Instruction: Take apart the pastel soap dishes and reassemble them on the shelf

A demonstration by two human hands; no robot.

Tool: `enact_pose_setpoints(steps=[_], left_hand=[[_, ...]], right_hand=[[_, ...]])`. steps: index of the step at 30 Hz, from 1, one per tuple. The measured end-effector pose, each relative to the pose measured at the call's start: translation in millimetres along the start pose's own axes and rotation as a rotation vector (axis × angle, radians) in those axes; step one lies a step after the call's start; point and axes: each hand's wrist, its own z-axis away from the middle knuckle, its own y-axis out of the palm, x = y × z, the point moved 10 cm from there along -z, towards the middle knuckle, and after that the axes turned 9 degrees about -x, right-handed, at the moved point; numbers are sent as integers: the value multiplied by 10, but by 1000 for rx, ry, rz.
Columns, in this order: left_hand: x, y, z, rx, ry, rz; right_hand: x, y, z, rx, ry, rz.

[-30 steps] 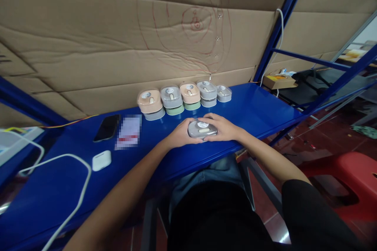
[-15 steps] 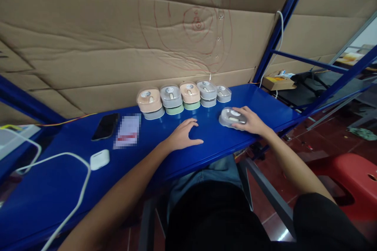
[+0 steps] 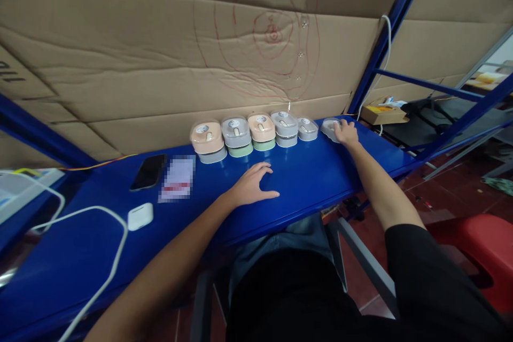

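At the back right of the blue table (image 3: 304, 181), my right hand (image 3: 347, 132) grips a grey container with a clear lid (image 3: 330, 129); its fingers partly cover the container. My left hand (image 3: 253, 185) rests on the table in front of the row, fingers apart and holding nothing. To the left of the held container stands a single grey container (image 3: 308, 129). Further left are two-high stacks: grey on grey (image 3: 284, 124), peach (image 3: 263, 127) on green (image 3: 263, 145), grey (image 3: 236, 132) on green (image 3: 240, 150), and peach (image 3: 207, 137) on grey (image 3: 212, 156).
A dark phone (image 3: 148, 172), a blurred-out card (image 3: 177, 178) and a white earbud case (image 3: 140, 216) lie at the left, near a white cable (image 3: 120, 248). Cardboard (image 3: 152, 48) walls the back. A blue post (image 3: 372, 72) rises at the right; a red stool (image 3: 481, 246) stands below.
My right hand has carried the grey container from the table's front right to the back right, beside the single grey container. My left hand has stayed in place on the table.
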Motion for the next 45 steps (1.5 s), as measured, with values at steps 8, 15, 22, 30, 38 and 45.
enact_pose_setpoints(steps=[8, 15, 22, 30, 38, 45], left_hand=[[-56, 0, 1, 19, -9, 4], [-86, -17, 9, 24, -9, -4], [-58, -19, 12, 14, -4, 6], [-76, -36, 10, 6, -1, 11], [-82, -21, 9, 27, -9, -2], [-86, -20, -6, 6, 19, -6]], right_hand=[[143, 431, -116, -13, 88, -165], [196, 518, -47, 27, 16, -217], [269, 514, 6, 51, -28, -190], [346, 376, 91, 20, -45, -151], [936, -33, 378, -156, -304, -44], [1915, 47, 976, -60, -626, -262]])
